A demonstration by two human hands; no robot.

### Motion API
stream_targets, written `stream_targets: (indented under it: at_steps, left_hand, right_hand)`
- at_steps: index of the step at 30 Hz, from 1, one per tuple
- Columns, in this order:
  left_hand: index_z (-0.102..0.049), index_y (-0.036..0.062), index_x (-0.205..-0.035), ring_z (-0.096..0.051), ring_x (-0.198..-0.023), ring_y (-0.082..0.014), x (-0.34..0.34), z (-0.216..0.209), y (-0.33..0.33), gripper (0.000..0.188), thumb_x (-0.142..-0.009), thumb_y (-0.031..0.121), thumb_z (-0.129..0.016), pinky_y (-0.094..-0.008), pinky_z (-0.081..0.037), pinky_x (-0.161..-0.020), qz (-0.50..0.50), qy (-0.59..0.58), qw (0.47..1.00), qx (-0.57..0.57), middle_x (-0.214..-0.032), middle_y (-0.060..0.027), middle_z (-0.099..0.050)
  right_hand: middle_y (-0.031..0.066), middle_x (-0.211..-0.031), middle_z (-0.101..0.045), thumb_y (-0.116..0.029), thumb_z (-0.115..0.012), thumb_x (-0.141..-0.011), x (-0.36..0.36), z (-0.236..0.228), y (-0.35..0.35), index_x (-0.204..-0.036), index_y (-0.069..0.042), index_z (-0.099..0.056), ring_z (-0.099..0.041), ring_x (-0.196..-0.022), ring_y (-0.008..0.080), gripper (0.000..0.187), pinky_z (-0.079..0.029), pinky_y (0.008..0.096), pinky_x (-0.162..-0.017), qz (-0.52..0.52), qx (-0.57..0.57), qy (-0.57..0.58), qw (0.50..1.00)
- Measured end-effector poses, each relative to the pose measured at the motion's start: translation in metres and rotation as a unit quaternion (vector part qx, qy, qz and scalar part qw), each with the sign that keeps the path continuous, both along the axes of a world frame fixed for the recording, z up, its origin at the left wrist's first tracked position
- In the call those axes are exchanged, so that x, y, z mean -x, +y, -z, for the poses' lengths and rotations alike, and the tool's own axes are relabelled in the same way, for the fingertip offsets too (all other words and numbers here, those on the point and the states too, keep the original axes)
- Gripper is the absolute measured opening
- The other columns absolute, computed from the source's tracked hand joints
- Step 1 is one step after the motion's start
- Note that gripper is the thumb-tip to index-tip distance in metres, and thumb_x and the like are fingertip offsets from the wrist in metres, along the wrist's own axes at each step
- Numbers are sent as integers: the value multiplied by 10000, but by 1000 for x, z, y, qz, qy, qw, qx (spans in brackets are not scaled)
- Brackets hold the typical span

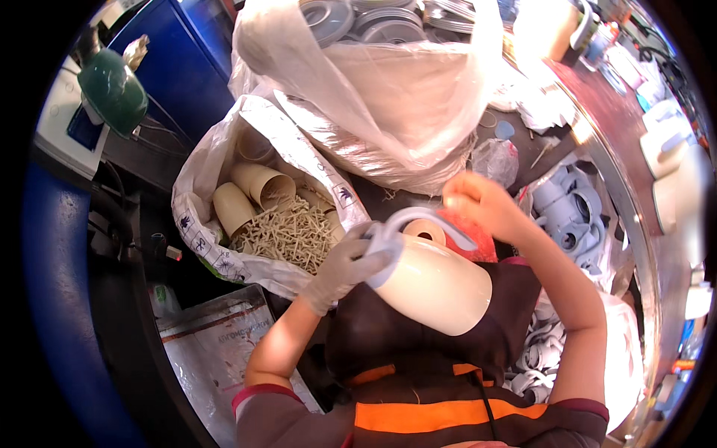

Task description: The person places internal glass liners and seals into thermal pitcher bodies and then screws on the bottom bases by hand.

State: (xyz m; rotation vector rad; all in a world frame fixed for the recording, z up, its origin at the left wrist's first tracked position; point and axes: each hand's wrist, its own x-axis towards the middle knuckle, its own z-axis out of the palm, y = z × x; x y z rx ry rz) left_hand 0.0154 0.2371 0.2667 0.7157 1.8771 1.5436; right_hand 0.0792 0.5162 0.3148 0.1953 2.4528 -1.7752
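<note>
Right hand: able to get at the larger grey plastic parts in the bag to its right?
Probably yes: the grey plastic parts lie uncovered near the right hand, with nothing obvious between. Can't tell whether its fingers hold something.

On your left, the white sack (pixel 196 187) carries dark pictograms and letters. The pale package (pixel 213 366) below it bears lettering you cannot clearly read.

1 green lamp (pixel 113 93) just beside a blue panel (pixel 168 60).
</note>
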Motion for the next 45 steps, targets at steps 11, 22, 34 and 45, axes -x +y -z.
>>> stream_targets:
  at_steps: [11, 22, 34, 45]
  left_hand:
    - [-510, -1, -1303, -582, -1095, -207, -13, 65, -99, 589, -912, 430, -602, -341, -444, -985, -322, -294, 863, -255, -1203, -97, -611]
    - [-528, 22, -1247, -572, -1122, -257, -4, 67, -110, 598, -863, 463, -653, -403, -449, -987, -355, -323, 801, -359, -1217, -108, -607]
    - [-561, 87, -1244, -584, -1125, -213, -4, 82, -74, 549, -919, 526, -507, -382, -461, -972, -408, -402, 713, -405, -1195, -54, -633]
    - [-563, 64, -1230, -580, -1128, -218, -39, 65, -47, 537, -887, 476, -596, -371, -442, -1001, -342, -290, 813, -371, -1208, -65, -628]
  right_hand:
    - [72, -890, -650, -299, -688, -883, 287, -75, -51, -1128, -1, -605, -618, -743, 145, 395, -468, 235, -580, 175, 232, 122, 949]
    - [87, -693, -625, -326, -734, -795, 327, -90, -59, -896, 11, -656, -507, -500, 145, 360, -412, 289, -459, 285, 100, 63, 951]
    - [216, -1336, -522, -173, -799, -761, 27, -10, -66, -1058, -8, -563, -514, -1229, 264, 414, -390, 373, -1018, 45, -112, 327, 937]
    - [134, -1413, -418, -144, -636, -877, -57, 31, -41, -1372, -19, -425, -458, -1255, 218, 553, -417, 373, -1003, 69, 135, 111, 982]
